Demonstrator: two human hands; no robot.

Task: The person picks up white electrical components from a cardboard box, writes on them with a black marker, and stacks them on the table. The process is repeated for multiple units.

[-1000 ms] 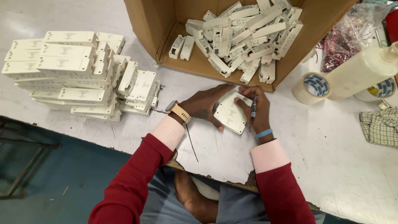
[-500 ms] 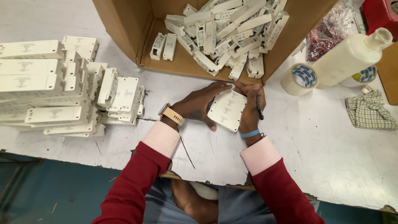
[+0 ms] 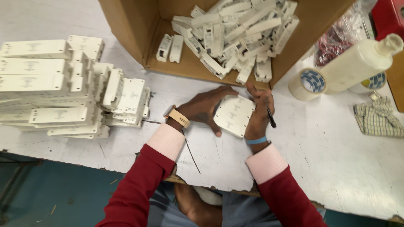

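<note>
From the head view, my left hand [image 3: 208, 107] and right hand [image 3: 259, 113] both close their grip on the flat white square plastic casing [image 3: 234, 115], holding it just above the white scuffed counter [image 3: 328, 159]. My right hand also pinches a black pen [image 3: 270, 117]. Against half a second ago, the casing sits much the same between my hands, in front of the open brown cardboard box [image 3: 126, 29] of white parts.
</note>
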